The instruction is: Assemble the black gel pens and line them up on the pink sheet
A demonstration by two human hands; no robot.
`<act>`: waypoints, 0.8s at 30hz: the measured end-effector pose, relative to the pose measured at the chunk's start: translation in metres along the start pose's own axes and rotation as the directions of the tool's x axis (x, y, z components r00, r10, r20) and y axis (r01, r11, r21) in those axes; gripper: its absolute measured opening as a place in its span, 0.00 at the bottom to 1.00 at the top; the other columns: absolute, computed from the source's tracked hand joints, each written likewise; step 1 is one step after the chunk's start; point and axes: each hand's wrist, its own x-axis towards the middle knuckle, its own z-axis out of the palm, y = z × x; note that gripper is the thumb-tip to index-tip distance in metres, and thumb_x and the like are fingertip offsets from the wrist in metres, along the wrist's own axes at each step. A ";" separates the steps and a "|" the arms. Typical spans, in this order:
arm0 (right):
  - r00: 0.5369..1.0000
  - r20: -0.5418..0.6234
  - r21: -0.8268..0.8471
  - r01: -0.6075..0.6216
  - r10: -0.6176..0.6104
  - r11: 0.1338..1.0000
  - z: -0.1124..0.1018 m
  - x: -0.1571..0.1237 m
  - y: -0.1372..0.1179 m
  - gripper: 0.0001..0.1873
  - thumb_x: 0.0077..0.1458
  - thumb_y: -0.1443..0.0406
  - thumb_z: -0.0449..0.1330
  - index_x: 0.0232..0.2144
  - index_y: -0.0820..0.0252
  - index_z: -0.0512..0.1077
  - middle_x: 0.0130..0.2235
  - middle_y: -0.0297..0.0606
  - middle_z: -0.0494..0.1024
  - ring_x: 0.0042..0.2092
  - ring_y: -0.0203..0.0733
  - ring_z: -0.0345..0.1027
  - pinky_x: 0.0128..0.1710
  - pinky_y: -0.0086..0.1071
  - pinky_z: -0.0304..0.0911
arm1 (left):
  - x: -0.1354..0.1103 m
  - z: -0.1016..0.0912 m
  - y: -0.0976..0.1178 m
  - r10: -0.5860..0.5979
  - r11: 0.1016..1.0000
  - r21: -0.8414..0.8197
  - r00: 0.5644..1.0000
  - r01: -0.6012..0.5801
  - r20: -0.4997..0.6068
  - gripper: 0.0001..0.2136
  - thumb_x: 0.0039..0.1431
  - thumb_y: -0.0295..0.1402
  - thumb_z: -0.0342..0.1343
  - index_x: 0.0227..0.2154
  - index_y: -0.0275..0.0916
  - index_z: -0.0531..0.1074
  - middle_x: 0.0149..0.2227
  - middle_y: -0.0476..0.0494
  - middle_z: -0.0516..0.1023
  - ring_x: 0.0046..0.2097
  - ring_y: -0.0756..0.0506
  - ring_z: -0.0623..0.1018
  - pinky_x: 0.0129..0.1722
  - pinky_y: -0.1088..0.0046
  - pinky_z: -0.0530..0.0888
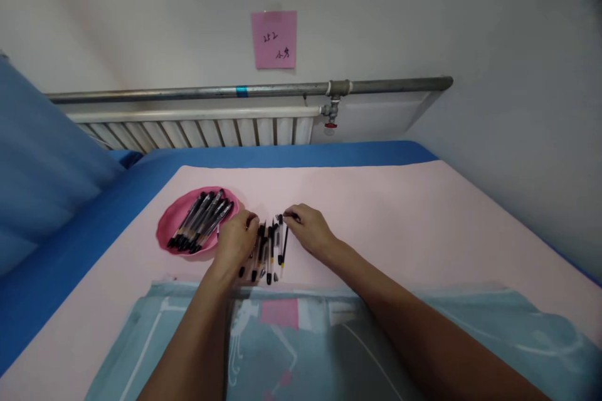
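Note:
Several black-capped pens (269,252) lie side by side on a pink sheet (385,219) in front of me. My left hand (236,240) rests on the left end of this row, fingers curled over the pens there. My right hand (308,229) sits at the row's right end and pinches the top of one pen between thumb and fingertips. To the left, a pink plate (167,225) holds several more black pens (203,219).
The pink sheet covers a blue-topped table (282,155). A teal patterned cloth (291,338) lies over the near edge under my forearms. A radiator (202,131) and pipe run along the wall behind, under a pink note (273,39).

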 end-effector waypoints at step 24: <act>0.992 0.074 -0.157 -0.089 0.102 0.984 0.019 0.052 -0.011 0.08 0.43 0.70 0.53 0.25 0.59 0.72 0.29 0.36 0.75 0.33 0.38 0.65 0.30 0.27 0.55 | -0.001 -0.005 0.003 0.002 1.000 0.024 1.000 -0.003 0.030 0.11 0.56 0.34 0.46 0.34 0.38 0.73 0.34 0.43 0.78 0.36 0.46 0.75 0.34 0.73 0.65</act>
